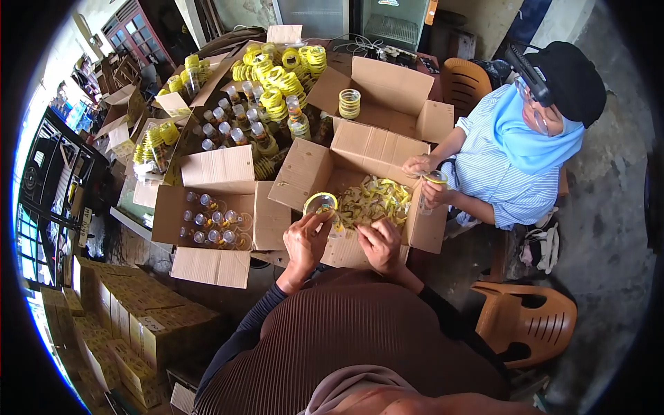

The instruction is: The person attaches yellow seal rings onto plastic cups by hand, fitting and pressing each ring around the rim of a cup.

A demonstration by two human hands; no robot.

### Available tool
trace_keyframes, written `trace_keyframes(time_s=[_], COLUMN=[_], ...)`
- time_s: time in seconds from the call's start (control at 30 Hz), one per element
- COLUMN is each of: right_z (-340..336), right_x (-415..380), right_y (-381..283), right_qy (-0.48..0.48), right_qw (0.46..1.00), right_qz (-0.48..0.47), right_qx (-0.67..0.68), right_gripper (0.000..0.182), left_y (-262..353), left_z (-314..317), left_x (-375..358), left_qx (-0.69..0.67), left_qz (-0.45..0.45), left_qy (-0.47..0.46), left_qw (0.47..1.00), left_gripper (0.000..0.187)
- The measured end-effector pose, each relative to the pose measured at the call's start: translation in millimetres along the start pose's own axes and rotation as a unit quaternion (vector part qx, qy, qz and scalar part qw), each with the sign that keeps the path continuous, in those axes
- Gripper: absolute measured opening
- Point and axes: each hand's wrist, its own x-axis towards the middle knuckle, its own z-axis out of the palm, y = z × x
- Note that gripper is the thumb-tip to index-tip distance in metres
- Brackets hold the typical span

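My left hand (306, 243) is closed around a clear plastic cup (336, 228) with a yellow band round its rim, held up over the near left part of an open cardboard box (349, 142). To its right, my right hand (380, 243) has its fingers pinched together, apart from the cup. Whatever sits between those fingertips is too small to make out. Inside the box lies a heap of yellow and pale strips (377, 200), just beyond my right hand.
A second box (166, 214) at the left holds several clear containers. Behind it stand bottles (238, 117) and stacked yellow-banded cups (277, 76). At the right a co-worker (512, 152) handles a similar yellow-rimmed cup (436, 178). An orange chair (546, 325) and stacked cartons (149, 318) flank me.
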Motion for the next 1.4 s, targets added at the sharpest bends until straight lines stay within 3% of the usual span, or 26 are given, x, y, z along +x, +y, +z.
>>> trace_keyframes(time_s=[0.07,0.27,0.33,0.57,0.77,0.83,1.0,1.03,1.4], right_z=[4.7,6.2,7.3,6.5,12.1,14.5,8.2,6.1,13.3], right_x=[-2.1,-0.2,-0.3,-2.7,-4.3,-1.7,-0.8,-0.4,3.0], right_y=[3.1,4.3,2.1,5.3,10.4,14.4,4.5,2.9,9.5], right_qy=[0.002,-0.004,0.01,-0.01,-0.014,-0.001,0.013,0.001,-0.012], right_qw=[1.0,1.0,1.0,1.0,0.999,0.997,0.997,0.998,0.995], right_qz=[-0.006,-0.022,-0.013,-0.012,0.008,0.075,0.069,0.062,0.09], right_qx=[-0.009,-0.002,-0.008,-0.026,-0.028,0.02,0.03,0.026,0.031], right_gripper=[0.026,0.029,0.02,0.018,0.03,0.025,0.023,0.024,0.018], left_y=[3.2,11.9,16.4,17.2,22.9,20.3,14.1,17.7,16.0], left_z=[0.6,3.8,4.4,13.9,18.2,21.4,22.1,18.4,21.6], left_x=[0.8,-0.2,-0.6,-4.7,-11.8,-12.2,-6.5,-5.9,-9.3], left_qx=[0.015,-0.004,-0.005,-0.003,-0.016,-0.013,-0.015,-0.016,-0.012], left_qz=[0.044,0.022,0.012,0.006,0.02,0.037,0.045,0.006,0.042], left_qy=[0.016,-0.005,-0.014,-0.022,-0.058,-0.054,-0.013,-0.038,-0.047], left_qw=[0.999,1.0,1.0,1.0,0.998,0.998,0.999,0.999,0.998], left_gripper=[0.009,0.012,0.013,0.014,0.013,0.012,0.011,0.014,0.01])
